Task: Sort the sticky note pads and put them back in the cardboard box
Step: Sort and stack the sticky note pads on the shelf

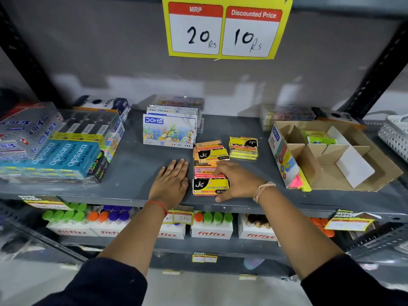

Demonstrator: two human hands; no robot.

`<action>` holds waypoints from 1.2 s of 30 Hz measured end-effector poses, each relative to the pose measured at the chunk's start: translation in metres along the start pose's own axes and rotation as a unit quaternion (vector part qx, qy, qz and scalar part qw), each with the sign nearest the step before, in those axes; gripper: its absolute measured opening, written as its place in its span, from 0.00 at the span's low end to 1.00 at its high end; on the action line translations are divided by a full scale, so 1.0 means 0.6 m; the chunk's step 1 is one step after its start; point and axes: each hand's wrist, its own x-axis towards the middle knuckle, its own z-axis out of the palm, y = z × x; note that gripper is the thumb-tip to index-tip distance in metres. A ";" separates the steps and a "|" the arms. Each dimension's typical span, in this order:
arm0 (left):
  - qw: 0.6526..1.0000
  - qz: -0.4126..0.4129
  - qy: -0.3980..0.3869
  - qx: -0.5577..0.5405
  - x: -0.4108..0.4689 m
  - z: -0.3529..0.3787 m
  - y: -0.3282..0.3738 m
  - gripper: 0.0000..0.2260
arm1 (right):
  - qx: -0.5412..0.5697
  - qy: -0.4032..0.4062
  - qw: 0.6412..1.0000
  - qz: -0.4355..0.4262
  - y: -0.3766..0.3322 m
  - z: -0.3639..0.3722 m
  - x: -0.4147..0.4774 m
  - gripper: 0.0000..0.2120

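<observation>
Sticky note pads (210,173), grey shop shelf (132,171), cardboard box (331,155)

Grey shelf (136,173), left hand (171,181) flat near front edge, right hand (237,181) curled over pink pad stack (208,183) just beside it, orange stack (209,152) behind, yellow stack (243,147) further right, cardboard box (326,155) with dividers at right end, one green pad (319,138) in back compartment, pastel boxes (169,133) toward back edge

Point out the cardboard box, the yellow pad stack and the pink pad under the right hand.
cardboard box (385,171): head view, bare floor near its right edge.
yellow pad stack (243,149): head view, top pad's label.
pink pad (209,186): head view, yellow label on its near end.
</observation>
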 end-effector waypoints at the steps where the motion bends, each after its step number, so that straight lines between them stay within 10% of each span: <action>1: 1.000 0.000 -0.001 0.002 0.000 0.000 0.000 0.26 | -0.006 0.002 1.000 0.002 -0.002 -0.001 0.002 0.32; 36: 1.000 0.003 -0.002 0.008 -0.002 -0.005 0.003 0.23 | -0.077 -0.027 0.997 0.015 -0.004 -0.017 0.007 0.39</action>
